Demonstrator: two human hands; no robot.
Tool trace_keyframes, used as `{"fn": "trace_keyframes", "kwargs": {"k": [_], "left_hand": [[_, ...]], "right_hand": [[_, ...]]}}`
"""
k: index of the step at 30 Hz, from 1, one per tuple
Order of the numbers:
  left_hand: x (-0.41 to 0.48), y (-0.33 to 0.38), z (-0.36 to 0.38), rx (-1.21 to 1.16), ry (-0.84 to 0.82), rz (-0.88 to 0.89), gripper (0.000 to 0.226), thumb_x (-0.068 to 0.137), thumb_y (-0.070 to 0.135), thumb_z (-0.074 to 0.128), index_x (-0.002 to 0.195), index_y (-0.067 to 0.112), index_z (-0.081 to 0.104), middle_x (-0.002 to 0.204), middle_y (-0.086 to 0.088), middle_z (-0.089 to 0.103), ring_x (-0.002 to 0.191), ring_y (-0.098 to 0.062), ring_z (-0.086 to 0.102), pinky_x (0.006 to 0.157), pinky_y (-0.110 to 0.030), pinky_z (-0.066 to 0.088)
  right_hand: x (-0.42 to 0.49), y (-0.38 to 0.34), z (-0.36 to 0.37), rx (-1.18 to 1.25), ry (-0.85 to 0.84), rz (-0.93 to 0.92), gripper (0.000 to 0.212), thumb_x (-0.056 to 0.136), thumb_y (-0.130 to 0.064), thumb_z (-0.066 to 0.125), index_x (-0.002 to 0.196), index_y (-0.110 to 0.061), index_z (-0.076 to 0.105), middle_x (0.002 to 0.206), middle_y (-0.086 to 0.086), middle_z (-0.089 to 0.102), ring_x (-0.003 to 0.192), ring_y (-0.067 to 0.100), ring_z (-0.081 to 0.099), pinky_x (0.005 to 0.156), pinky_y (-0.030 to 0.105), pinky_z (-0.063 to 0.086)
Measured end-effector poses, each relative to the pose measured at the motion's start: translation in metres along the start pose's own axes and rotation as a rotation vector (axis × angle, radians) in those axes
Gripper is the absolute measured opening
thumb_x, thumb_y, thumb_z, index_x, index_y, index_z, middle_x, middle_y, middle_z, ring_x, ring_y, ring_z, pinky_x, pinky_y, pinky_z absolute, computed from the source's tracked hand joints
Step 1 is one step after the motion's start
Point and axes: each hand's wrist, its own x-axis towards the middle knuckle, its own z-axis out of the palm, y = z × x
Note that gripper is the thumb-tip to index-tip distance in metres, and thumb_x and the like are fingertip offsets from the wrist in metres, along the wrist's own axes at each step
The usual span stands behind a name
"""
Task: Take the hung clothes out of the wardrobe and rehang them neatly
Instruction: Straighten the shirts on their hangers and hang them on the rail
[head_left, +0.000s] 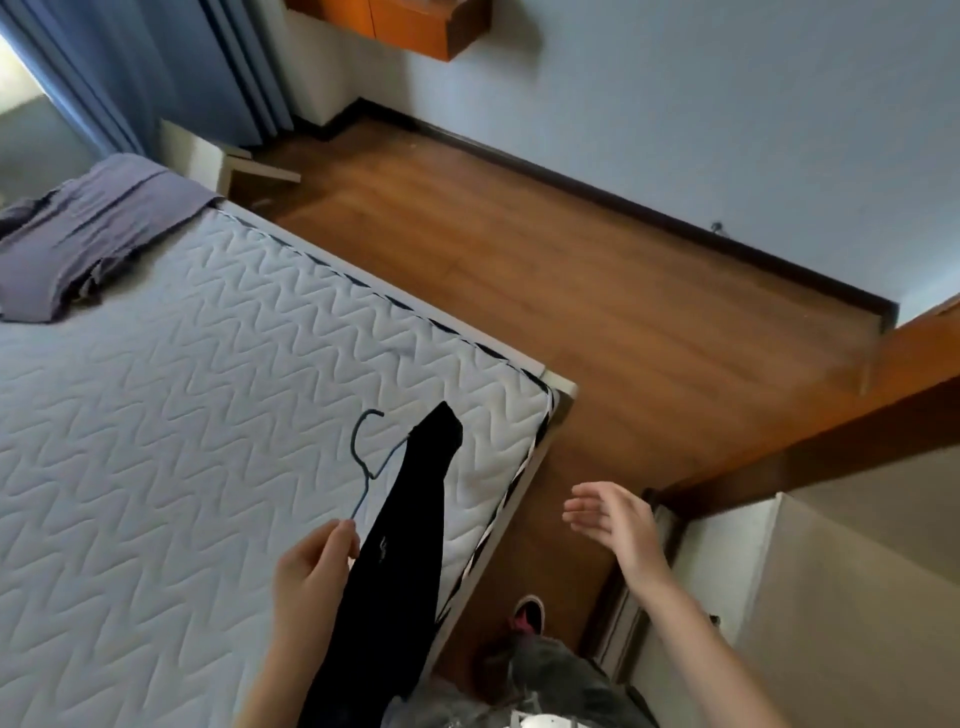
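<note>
**Wardrobe redo: looks like early-to-mid going**

Over at 10 o'clock a purple-grey garment (88, 228) lies bunched on the bare mattress (156, 415), off its hanger, so I'd guess that one's waiting. Down at 6 the left hand (311, 566) pinches one end of a blue wire hanger (366, 462) with a black garment (410, 530) draped over it, hanging above the mattress corner. At 4 o'clock the right hand (610, 514) is spread wide, holding nothing, beside the wardrobe (779, 597). Rehanging seems mostly left.
</note>
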Motion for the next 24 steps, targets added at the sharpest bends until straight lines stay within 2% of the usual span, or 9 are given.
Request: {"fn": "trace_keyframes", "kwargs": {"k": [7,14,17,20,24], "left_hand": [[0.048,0.061,0.106,0.008,0.049,-0.040,0.035,0.088,0.019,0.053,0.061,0.000,0.041,0.050,-0.001,0.028,0.048,-0.013,0.025,0.055,-0.030,0.020],[0.158,0.124,0.236,0.029,0.071,-0.022,0.037,0.092,0.013,0.053,0.062,-0.004,0.040,0.048,0.004,0.027,0.045,-0.008,0.026,0.053,-0.029,0.021],[0.215,0.173,0.298,-0.013,0.084,-0.005,0.036,0.094,0.011,0.051,0.063,-0.005,0.040,0.049,0.001,0.027,0.045,-0.009,0.027,0.053,-0.029,0.021],[0.269,0.232,0.354,-0.047,0.099,0.032,0.035,0.093,0.008,0.050,0.061,-0.003,0.039,0.044,0.007,0.029,0.042,-0.007,0.027,0.052,-0.029,0.022],[0.341,0.300,0.418,-0.087,0.114,0.057,0.033,0.083,0.027,0.049,0.059,0.004,0.040,0.045,0.007,0.029,0.046,-0.014,0.027,0.051,-0.030,0.021]], "right_hand": [[0.119,-0.106,-0.063,-0.009,-0.076,-0.070,0.036,0.104,-0.016,0.039,0.102,0.009,0.065,0.089,0.024,0.070,0.082,0.033,0.070,0.078,0.041,0.058],[0.274,-0.191,-0.110,-0.027,-0.069,-0.083,0.035,0.103,-0.016,0.039,0.098,0.006,0.066,0.089,0.024,0.070,0.079,0.033,0.070,0.069,0.033,0.060],[0.340,-0.244,-0.134,-0.032,-0.051,-0.107,0.034,0.103,-0.014,0.039,0.098,0.007,0.065,0.088,0.024,0.069,0.073,0.028,0.070,0.066,0.030,0.059],[0.396,-0.296,-0.164,-0.032,-0.055,-0.134,0.034,0.103,-0.014,0.040,0.100,0.009,0.065,0.090,0.027,0.069,0.071,0.024,0.071,0.067,0.031,0.059],[0.463,-0.354,-0.208,-0.050,-0.055,-0.140,0.034,0.103,-0.015,0.039,0.102,0.008,0.065,0.091,0.026,0.070,0.078,0.031,0.070,0.066,0.029,0.061]]}}
